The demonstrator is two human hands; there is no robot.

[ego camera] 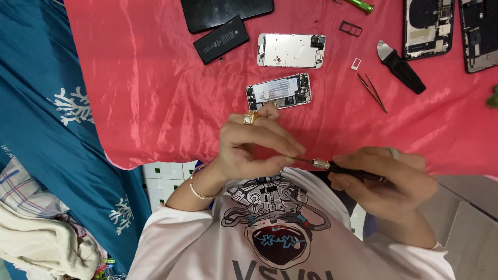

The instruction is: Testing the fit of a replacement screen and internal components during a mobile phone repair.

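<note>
Red satin cloth (155, 78) covers the work surface. Above its near edge the left hand (249, 148), gold ring on one finger and thin bracelet at the wrist, has thumb and fingertips pinched tight on the tip of a slim black-handled screwdriver with knurled silver collar (332, 167). The right hand (386, 181) is wrapped closed round the black handle. The tool is held level in the air between the hands, off the cloth.

Just beyond the left hand lies a small opened phone body, silver frame, circuitry showing (279, 91); the fingers partly cover its near edge. Further out are a silver inner metal plate (291, 51), a black rectangular battery (221, 39) and a black screen panel (225, 11). To the right are thin metal tweezers (372, 92), a black-handled pry tool with a metal blade (399, 65), a small black card tray (350, 28), and two more opened phone shells (429, 28) at the top right. Blue patterned fabric (67, 129) lies left of the cloth.
</note>
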